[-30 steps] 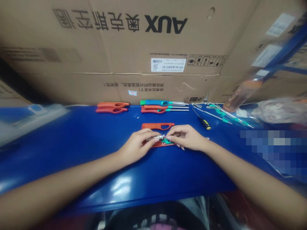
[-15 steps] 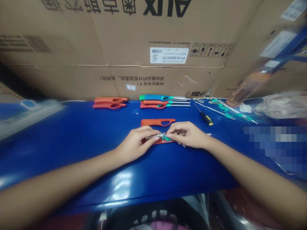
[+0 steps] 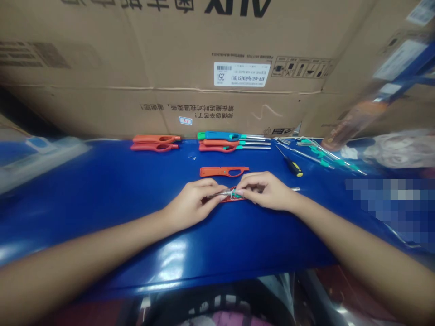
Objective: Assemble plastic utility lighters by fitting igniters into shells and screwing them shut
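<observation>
My left hand point(image 3: 194, 200) pinches a slim silvery cylinder point(image 3: 220, 194) between thumb and fingers, most of it hidden by the hand. Fingertips of my right hand point(image 3: 267, 191) are closed on a small green plastic part point(image 3: 235, 194) with thin white wires beside it. Under both hands lies a red-orange lighter half-shell point(image 3: 228, 200), largely covered. Just beyond them, another orange half-shell point(image 3: 217, 171) lies flat, with its trigger opening on the right. A metal tip point(image 3: 296, 189) sticks out past my right hand.
Orange lighter handles point(image 3: 154, 143) lie at the back left. Lighters with metal tubes point(image 3: 220, 144) are lined up at back centre. A screwdriver point(image 3: 292, 166), metal rods with green parts point(image 3: 316, 154), a bottle point(image 3: 353, 124) and plastic bags point(image 3: 397, 149) are to the right. A cardboard box point(image 3: 115, 108) stands behind.
The silvery cylinder sits slightly lower against the half-shell. Both hands stay almost where they were, and the camera view has shifted slightly.
</observation>
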`<state>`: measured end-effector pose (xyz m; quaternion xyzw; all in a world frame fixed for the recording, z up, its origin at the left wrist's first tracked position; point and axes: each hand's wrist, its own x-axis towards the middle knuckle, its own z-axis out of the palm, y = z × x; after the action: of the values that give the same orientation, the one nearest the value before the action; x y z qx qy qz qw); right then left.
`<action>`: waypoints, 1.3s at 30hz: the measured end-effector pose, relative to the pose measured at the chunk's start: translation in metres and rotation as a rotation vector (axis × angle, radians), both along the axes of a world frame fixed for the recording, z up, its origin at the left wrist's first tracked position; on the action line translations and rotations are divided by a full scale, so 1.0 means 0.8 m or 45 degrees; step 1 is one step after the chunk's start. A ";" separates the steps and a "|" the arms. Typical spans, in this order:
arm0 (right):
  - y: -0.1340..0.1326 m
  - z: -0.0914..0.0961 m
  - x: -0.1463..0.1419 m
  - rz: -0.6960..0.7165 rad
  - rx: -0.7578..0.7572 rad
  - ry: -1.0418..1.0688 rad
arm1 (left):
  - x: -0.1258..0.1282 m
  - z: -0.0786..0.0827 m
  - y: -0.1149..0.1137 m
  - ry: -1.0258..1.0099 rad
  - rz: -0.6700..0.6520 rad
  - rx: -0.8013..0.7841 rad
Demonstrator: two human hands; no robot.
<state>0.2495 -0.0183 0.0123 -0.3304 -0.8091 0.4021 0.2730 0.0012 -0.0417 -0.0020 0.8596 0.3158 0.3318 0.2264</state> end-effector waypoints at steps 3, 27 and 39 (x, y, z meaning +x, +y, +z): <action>0.000 -0.003 -0.001 -0.009 0.019 0.004 | 0.000 0.000 0.001 -0.006 -0.003 0.000; -0.002 -0.004 -0.002 0.020 0.164 -0.015 | -0.001 0.002 0.002 0.017 -0.044 -0.001; 0.000 -0.005 -0.007 -0.133 -0.063 0.067 | 0.001 0.003 0.002 -0.024 0.086 -0.059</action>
<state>0.2436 -0.0181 0.0086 -0.3682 -0.7730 0.4158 0.3065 0.0023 -0.0403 0.0007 0.8398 0.3500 0.3400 0.2380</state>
